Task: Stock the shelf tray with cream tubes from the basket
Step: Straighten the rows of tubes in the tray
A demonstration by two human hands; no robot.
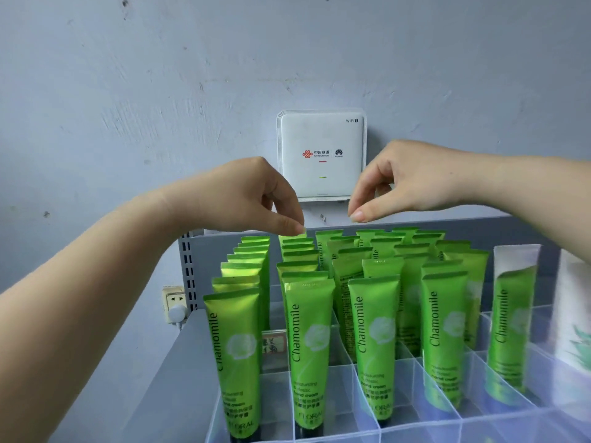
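Note:
Several green Chamomile cream tubes [308,346] stand upright in rows inside a clear divided shelf tray [415,372]. My left hand [243,196] reaches over the rows and pinches the top edge of the rearmost tube [292,235] in the second row from the left, between thumb and forefinger. My right hand [412,180] hovers just above the back of the third row. Its thumb and forefinger tips are drawn together with nothing visible between them, and it touches no tube. The basket is out of view.
The tray sits on a grey metal shelf [179,362] against a blue-grey wall. A white WiFi router [321,155] hangs on the wall just behind my hands. A wall socket [174,302] is at the shelf's left. White tubes [572,298] stand at the right edge.

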